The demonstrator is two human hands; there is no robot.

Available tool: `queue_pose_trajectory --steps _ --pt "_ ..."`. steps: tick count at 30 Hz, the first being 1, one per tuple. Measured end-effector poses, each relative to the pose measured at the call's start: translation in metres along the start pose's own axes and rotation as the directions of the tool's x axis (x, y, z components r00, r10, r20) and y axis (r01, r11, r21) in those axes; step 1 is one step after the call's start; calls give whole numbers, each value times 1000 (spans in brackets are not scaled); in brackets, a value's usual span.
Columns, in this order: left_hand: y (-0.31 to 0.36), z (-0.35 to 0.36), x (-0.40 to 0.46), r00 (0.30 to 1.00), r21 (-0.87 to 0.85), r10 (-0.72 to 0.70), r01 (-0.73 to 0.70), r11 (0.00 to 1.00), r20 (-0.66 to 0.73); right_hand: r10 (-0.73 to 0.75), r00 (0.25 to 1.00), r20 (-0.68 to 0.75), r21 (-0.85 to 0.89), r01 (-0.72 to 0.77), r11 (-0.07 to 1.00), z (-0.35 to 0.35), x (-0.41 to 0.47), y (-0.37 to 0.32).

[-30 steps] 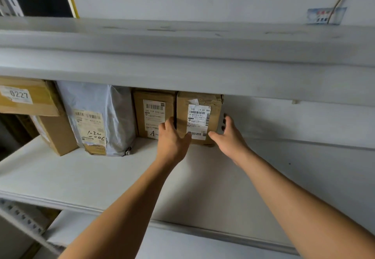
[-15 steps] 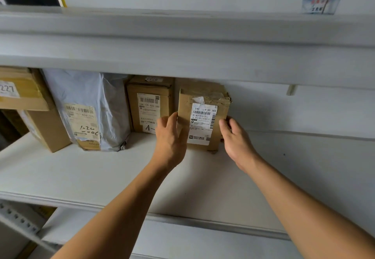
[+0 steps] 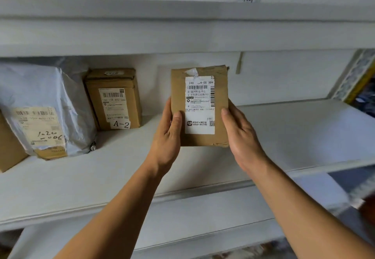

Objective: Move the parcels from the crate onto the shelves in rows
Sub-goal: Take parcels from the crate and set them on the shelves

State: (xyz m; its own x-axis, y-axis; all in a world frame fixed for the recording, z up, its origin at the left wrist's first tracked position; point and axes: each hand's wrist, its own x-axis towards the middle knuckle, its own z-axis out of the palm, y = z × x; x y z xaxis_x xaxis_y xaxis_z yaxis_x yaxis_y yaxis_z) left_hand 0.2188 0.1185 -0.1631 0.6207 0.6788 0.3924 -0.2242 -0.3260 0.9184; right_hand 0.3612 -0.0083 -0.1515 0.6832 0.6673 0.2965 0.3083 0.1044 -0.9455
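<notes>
So the row on the middle shelf (image 3: 284, 129) is partly built. From the left there's a sliver of a brown box (image 3: 8, 147) at the frame edge, then a grey plastic mailer (image 3: 40, 104) with handwriting on its label, then a cardboard box tagged A-2 (image 3: 113, 98) standing upright against the back wall. That's at least 3 parcels placed that I can see, and the whole right stretch of the shelf is bare. The crate isn't in view, so no idea how many parcels are left in it.

The 4th one, a flat cardboard parcel (image 3: 199, 106) with a big white shipping label facing the camera, isn't settled. It's held upright, well apart from the A-2 box, with a clear gap between them, and its bottom edge looks lifted off the shelf board, though the angle makes that hard to swear to. My guess is it needs to go down next to the A-2 box to continue the row.

Hands: both arms reach up and forward from below. The left hand (image 3: 168, 135) grips the parcel's left edge, thumb lying on the front face, fingers wrapped behind out of sight. The right hand (image 3: 241, 133) mirrors it on the right edge, thumb on the front near the label. Both are closed firmly around the parcel, a proper 2-handed hold.
</notes>
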Motion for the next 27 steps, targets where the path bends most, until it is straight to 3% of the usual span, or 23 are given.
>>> queue_pose_trajectory --steps 8,16,22,27 --pt "33 93 -25 973 -62 -41 57 996 228 81 970 -228 48 -72 996 -103 -77 -21" --pt "39 235 -65 877 -86 -60 115 990 477 136 875 -465 102 -99 990 -237 -160 -6" --pt "43 358 -134 763 -29 -160 228 973 626 223 734 -641 158 -158 975 -336 -253 17" --pt "31 445 -207 615 0 -199 308 951 763 289 634 -718 187 -224 957 -399 -341 43"
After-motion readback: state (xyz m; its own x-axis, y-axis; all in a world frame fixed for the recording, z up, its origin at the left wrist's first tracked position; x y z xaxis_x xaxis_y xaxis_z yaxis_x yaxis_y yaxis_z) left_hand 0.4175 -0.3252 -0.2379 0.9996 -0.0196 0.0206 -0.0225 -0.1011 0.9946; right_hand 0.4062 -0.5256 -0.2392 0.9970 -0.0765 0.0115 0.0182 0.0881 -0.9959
